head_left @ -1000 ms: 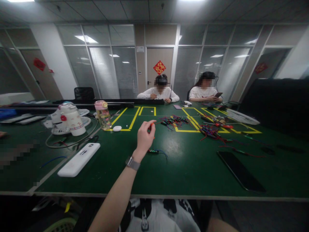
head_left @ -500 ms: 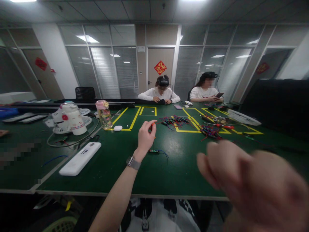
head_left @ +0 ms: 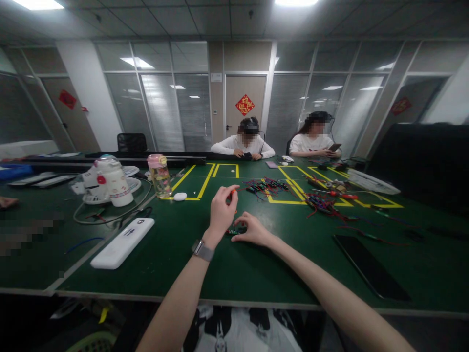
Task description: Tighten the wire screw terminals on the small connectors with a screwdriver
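My left hand [head_left: 221,210], with a watch at the wrist, is closed around a slim orange-handled tool [head_left: 233,191]. Most of that tool is hidden by the fingers, so its exact kind does not show. Just below it, a small green circuit board [head_left: 232,232] lies on the table. My right hand [head_left: 254,231] has come in from the right, its thumb and fingers bent around the board and closed on its edges. Beyond both hands lies a heap of small circuit boards with red and blue wires [head_left: 266,187].
A black phone [head_left: 372,266] lies at the right front, a white power bank [head_left: 122,243] at the left. Further off stand a pink-lidded bottle [head_left: 159,177] and a white cup [head_left: 119,188]. A second wire heap [head_left: 322,203] lies right. Two people [head_left: 242,142] sit across the table.
My right hand has moved from the blurred right foreground to the circuit board, uncovering the black phone. My left hand stays nearly in place with the orange-handled tool.
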Available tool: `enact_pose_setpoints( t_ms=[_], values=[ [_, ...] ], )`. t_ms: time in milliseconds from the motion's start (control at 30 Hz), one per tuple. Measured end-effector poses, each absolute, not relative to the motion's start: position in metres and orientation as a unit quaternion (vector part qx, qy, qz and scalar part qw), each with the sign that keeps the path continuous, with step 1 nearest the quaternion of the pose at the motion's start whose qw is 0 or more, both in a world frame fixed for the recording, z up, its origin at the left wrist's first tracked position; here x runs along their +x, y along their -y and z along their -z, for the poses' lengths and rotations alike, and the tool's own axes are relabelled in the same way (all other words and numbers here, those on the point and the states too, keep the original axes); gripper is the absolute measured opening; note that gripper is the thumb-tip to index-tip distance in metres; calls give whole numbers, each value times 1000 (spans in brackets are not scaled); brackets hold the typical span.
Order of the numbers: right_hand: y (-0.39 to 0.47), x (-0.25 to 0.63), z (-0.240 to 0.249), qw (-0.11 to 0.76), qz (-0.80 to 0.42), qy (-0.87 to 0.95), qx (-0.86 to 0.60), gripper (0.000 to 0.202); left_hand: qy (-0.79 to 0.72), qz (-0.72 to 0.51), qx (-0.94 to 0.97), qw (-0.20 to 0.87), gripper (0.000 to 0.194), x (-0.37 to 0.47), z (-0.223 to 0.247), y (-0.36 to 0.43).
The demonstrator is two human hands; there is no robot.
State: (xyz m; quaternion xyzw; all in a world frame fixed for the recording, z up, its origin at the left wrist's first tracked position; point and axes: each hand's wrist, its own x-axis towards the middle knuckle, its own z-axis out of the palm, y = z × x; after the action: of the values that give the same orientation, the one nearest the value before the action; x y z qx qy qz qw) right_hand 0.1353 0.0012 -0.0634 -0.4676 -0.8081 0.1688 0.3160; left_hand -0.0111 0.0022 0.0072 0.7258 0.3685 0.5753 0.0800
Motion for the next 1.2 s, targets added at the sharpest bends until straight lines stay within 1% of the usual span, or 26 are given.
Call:
enact_pose_setpoints(
  t_ms=[133,233,367,600,900,1200],
  values=[
    [0,133,66,335,-178,804,-458,20,-361,-571,731,89,25,-11,-9,-1],
    [-1,135,69,352,-190,799,-449,13,-356,-569,735,99,27,-12,-10,0],
    [0,136,72,359,-183,801,-444,13,-359,-564,737,96,27,-12,-10,0],
    [2,136,69,327,-144,817,-453,14,-363,-558,740,96,27,-11,-9,-1],
    [4,135,68,309,-123,819,-468,14,-355,-557,743,106,29,-13,-8,-4],
    [3,135,71,305,-107,822,-469,15,-361,-551,749,75,27,-13,-8,-5]
  ],
)
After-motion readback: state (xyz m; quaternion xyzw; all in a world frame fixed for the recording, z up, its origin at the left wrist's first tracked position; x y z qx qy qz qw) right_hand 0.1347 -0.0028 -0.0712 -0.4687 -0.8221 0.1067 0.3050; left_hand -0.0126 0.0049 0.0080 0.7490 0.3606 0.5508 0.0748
